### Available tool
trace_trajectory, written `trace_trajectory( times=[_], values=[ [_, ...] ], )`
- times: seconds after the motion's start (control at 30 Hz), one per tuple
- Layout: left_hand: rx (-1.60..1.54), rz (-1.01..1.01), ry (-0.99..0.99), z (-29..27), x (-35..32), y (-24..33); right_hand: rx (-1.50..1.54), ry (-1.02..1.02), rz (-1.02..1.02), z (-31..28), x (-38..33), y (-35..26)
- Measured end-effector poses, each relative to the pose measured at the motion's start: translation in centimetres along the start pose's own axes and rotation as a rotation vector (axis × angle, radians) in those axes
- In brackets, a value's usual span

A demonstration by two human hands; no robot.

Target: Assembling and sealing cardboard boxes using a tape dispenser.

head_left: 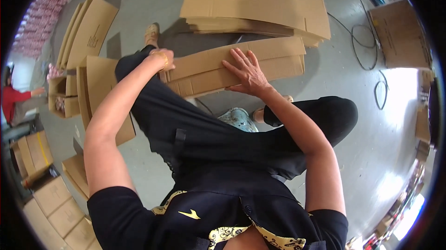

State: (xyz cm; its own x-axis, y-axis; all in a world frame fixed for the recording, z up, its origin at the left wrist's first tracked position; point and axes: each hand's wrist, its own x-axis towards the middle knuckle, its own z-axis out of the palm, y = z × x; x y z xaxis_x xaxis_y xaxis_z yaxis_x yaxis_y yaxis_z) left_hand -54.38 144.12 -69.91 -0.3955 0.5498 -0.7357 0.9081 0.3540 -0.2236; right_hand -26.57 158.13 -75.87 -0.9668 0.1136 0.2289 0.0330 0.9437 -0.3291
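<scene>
A flattened brown cardboard box (278, 57) lies across my raised left knee, in front of me. My left hand (163, 59), with a gold bracelet on the wrist, grips its left end, the fingers hidden behind the edge. My right hand (247, 72) rests flat on top of the cardboard near its middle, fingers spread. My legs in black trousers (195, 124) are beneath the box.
A stack of flat cardboard sheets (255, 3) lies on the grey floor beyond. More flat boxes (90, 31) lean at the left, folded cartons (55, 203) at the lower left. A black cable (367, 45) loops at the right. A person in red (14, 99) stands far left.
</scene>
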Motion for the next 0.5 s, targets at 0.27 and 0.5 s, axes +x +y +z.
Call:
trace_trajectory(
  times=[0.27, 0.5],
  values=[
    [-0.701, 0.135, 1.147, 0.6, -11.5, -1.7, -0.127, 0.080, 0.029, 1.7, 0.6, -1.0],
    [-1.714, -0.498, 0.614, 27.9, -7.4, -4.1, -0.064, 0.014, 0.024, 1.3, 0.7, -2.1]
  ],
)
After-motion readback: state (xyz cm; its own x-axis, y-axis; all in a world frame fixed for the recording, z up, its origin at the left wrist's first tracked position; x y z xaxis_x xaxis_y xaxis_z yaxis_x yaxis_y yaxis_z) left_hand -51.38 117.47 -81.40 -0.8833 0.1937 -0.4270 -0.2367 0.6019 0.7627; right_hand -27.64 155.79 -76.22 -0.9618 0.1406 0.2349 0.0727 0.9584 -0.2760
